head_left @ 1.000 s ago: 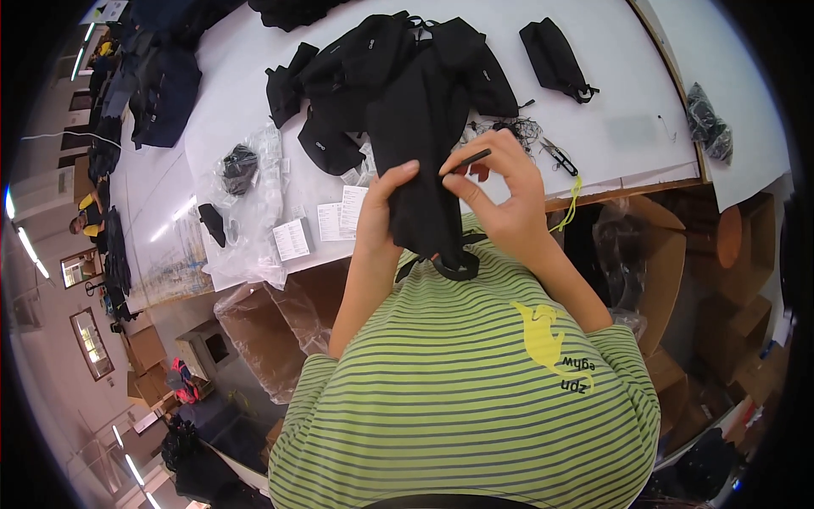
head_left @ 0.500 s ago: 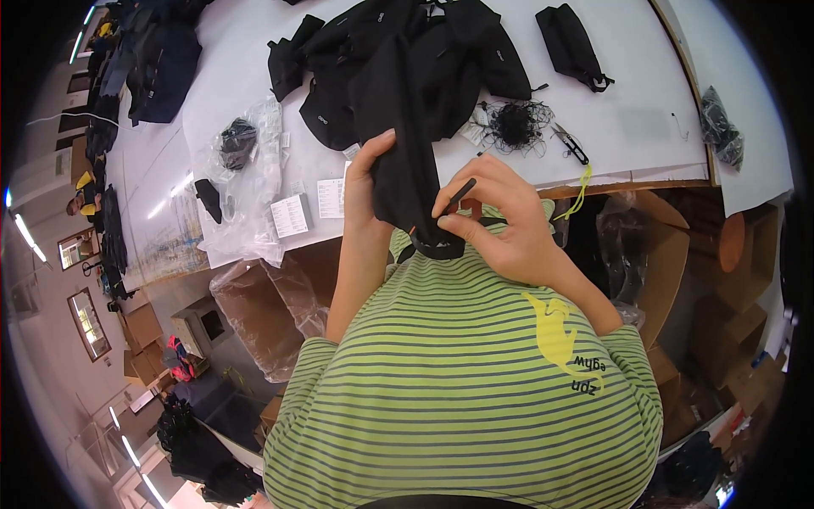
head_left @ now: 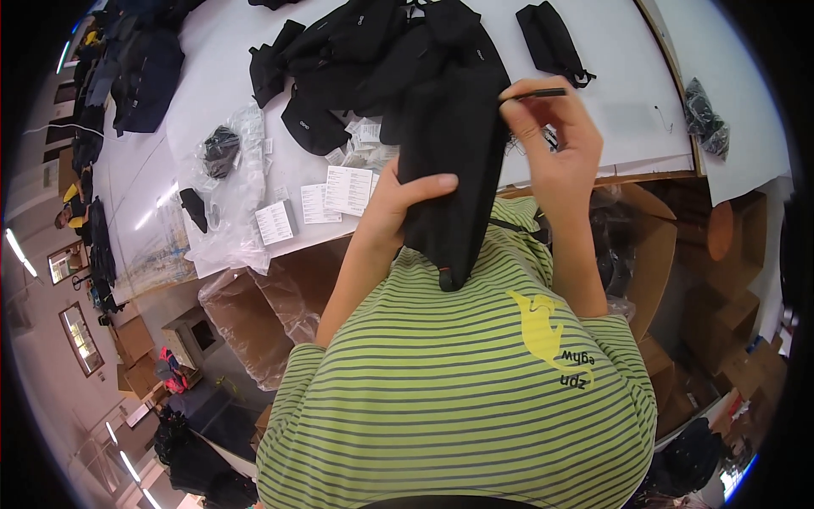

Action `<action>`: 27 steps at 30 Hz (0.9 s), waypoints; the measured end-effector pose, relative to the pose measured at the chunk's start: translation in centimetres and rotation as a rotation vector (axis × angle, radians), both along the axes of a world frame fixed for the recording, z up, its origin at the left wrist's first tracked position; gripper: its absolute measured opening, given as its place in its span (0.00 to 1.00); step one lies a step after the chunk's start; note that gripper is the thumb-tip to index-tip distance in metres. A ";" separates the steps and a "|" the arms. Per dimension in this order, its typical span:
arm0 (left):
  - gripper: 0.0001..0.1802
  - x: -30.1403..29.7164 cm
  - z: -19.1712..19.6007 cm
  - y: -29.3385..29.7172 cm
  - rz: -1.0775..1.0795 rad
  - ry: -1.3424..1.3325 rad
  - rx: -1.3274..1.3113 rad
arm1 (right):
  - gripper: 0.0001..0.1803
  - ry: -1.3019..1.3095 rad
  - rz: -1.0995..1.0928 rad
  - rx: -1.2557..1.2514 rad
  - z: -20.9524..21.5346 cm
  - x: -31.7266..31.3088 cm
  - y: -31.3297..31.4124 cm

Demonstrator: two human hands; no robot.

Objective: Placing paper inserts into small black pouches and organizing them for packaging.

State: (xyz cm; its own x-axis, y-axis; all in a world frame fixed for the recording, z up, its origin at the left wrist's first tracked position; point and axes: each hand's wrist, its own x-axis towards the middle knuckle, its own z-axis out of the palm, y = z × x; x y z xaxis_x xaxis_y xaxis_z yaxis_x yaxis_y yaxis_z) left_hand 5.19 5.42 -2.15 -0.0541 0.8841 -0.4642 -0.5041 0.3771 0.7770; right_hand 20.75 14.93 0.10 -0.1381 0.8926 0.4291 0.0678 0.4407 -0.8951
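Note:
A black fabric pouch (head_left: 454, 144) stands lengthwise in front of my chest, its narrow lower end by my shirt. My left hand (head_left: 394, 204) grips it from the left side, thumb lying across its front. At the pouch's upper right edge, my right hand (head_left: 560, 131) is closed on a slim black stick-like tool (head_left: 544, 92), its tip pointing toward the fabric. Whether the right fingertips also pinch the cloth is hard to tell. Behind lies a heap of similar black pouches (head_left: 339, 42), and a single black pouch (head_left: 551, 42) rests to the right.
Stacks of white printed cards (head_left: 348, 191) and small tags lie left of my hands, beside clear plastic bags (head_left: 242, 187). The white table's (head_left: 632, 127) front edge runs before me. Cardboard boxes (head_left: 657, 237) stand below on the right, a plastic-lined carton (head_left: 254, 314) on the left.
My right hand has moved from the pouch's lower end up to its upper right edge, still holding the tool. My left hand has shifted lower, its thumb now across the pouch, which has turned.

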 end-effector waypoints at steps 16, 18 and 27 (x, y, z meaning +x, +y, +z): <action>0.20 -2.6 -3.6 1.7 0.590 -0.512 -0.028 | 0.14 -0.229 0.161 -0.063 -0.7 -0.2 -2.9; 0.23 -1.7 -3.2 1.3 0.619 -0.523 0.008 | 0.20 -0.252 0.354 -0.026 -1.5 -0.2 -3.6; 0.27 -1.1 -5.5 1.6 0.416 -0.261 0.027 | 0.16 -0.150 0.408 -0.286 -5.7 -0.3 -1.0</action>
State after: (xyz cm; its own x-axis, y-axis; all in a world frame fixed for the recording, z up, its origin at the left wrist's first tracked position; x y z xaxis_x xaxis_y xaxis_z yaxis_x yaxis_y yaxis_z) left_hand 4.14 7.03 -7.65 -0.2904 0.8242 -0.4861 -0.7869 0.0834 0.6114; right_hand 20.43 13.89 -5.60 -0.5404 0.8321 0.1245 0.0788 0.1974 -0.9772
